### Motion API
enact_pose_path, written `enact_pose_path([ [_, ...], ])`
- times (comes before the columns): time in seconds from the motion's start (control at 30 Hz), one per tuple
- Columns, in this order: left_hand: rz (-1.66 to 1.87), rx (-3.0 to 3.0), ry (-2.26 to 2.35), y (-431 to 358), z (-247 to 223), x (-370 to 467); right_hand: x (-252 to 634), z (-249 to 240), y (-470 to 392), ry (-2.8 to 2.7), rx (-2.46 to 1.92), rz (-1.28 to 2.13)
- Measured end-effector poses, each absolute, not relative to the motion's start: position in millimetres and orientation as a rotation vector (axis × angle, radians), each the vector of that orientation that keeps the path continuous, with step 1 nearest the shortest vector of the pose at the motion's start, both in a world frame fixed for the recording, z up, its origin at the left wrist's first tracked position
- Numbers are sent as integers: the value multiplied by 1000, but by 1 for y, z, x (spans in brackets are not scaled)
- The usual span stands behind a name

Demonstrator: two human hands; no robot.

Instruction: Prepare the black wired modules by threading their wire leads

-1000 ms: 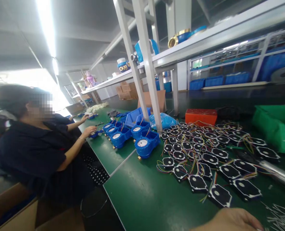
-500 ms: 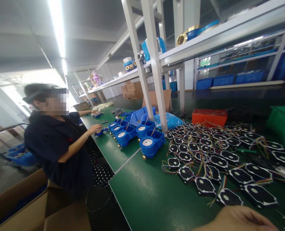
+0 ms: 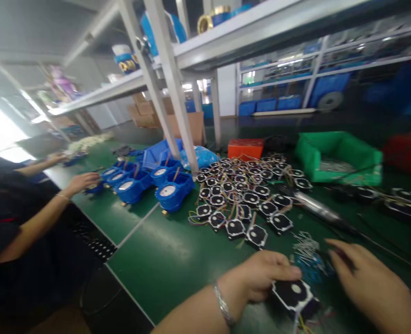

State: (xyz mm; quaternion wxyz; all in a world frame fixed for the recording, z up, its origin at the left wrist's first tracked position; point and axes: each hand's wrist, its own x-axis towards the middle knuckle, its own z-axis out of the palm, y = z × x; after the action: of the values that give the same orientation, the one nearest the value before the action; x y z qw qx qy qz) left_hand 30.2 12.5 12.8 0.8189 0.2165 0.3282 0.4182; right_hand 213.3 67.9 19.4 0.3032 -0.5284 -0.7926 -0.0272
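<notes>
At the near edge of the green bench (image 3: 163,260) the left hand (image 3: 261,278) pinches a black wired module (image 3: 293,294), light, stiff and best gripped by its rim, while the right hand (image 3: 368,278), fingers loosely curled, hovers beside loose pins (image 3: 306,246), more modules (image 3: 242,195) crowding behind.

At the bottom of the frame the left hand (image 3: 261,276) grips a black module (image 3: 293,293) with a white centre, and the right hand (image 3: 372,283) hovers just beside it. More modules (image 3: 242,195) litter the green table (image 3: 163,260) mid-frame. Blue meters (image 3: 172,191) sit centre left, where a co-worker's hand (image 3: 82,182) reaches.
</notes>
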Motion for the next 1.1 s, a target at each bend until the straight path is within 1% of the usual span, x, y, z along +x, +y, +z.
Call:
enact_pose_path([
  [0.07,799,540,622,10,8,28,222,23,63,-2187,-1457,-116],
  [0.17,787,517,543,8,3,28,222,26,61,-2200,-1545,-89],
  [0.27,849,435,534,10,2,27,217,29,59,-2283,-1566,0],
  [0.43,1045,338,623,16,6,22,205,29,54,-2475,-1450,173],
  [0.67,1115,324,644,18,13,20,183,26,51,-2732,-1257,53],
  [0.83,1136,356,659,17,9,25,182,27,52,-2840,-1051,138],
  [0.93,1139,333,656,17,8,27,183,26,52,-2910,-1060,170],
  [1.1,1115,301,673,16,12,25,181,29,50,-2966,-1190,86],
])
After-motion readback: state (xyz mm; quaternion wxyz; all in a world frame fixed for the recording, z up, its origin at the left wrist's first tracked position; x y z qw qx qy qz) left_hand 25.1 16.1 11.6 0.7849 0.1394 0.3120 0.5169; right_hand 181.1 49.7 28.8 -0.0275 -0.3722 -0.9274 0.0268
